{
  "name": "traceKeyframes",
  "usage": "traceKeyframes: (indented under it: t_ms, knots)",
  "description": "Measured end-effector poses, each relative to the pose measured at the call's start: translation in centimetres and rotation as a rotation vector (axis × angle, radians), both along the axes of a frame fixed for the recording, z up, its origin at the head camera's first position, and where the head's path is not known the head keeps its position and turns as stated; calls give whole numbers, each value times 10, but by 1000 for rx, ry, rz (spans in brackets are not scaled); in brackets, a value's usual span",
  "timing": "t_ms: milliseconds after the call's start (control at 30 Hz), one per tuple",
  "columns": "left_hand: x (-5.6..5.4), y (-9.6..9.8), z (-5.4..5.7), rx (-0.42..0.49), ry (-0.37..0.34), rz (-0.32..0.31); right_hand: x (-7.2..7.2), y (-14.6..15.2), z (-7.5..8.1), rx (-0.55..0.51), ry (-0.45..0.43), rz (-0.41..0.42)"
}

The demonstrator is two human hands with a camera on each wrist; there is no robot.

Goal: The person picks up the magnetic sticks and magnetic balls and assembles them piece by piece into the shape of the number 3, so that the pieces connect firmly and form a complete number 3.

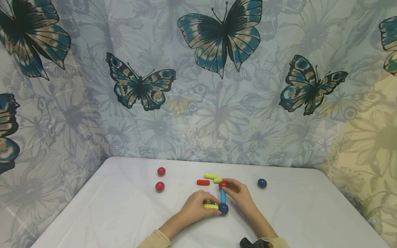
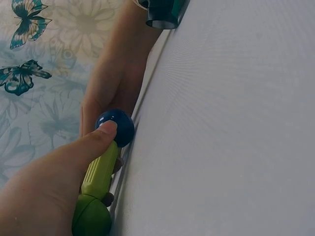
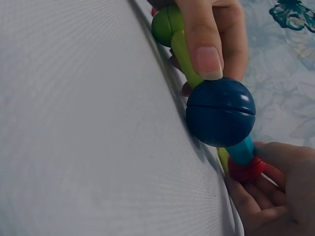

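A glossy dark-blue ball [image 1: 224, 208] is pinched by the left hand [image 1: 198, 207]. By the right hand [image 1: 242, 195], a glossy red ball [image 1: 222, 185].

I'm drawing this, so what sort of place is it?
Perhaps an indoor play corner: a flat white table, a pale blue butterfly-print cloth backdrop, and a shiny dark-blue ball joined to a straight yellow-green rod.

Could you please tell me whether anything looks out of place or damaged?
Nothing stands out: the red rod and loose blue ball look undamaged, and the light-blue rod appears joined to the red ball the right hand holds.
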State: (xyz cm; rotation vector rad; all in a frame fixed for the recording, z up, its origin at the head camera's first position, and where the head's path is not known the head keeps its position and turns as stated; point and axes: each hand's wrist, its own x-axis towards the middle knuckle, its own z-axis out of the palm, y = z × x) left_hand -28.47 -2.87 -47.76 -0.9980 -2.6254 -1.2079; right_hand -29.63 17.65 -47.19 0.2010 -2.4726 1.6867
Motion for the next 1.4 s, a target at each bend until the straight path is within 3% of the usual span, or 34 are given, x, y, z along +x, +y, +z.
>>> traceKeyframes:
  t_ms: [600,1000,1400]
  knots:
    - [0,0,-1,31,-33,-20,1,0,0,26,1,9]
    - [-1,0,-4,81,-66,-53,3,4,2,-23,54,-16]
    - [-2,0,-5,84,-79,-56,1,6,4,-60,54,-35]
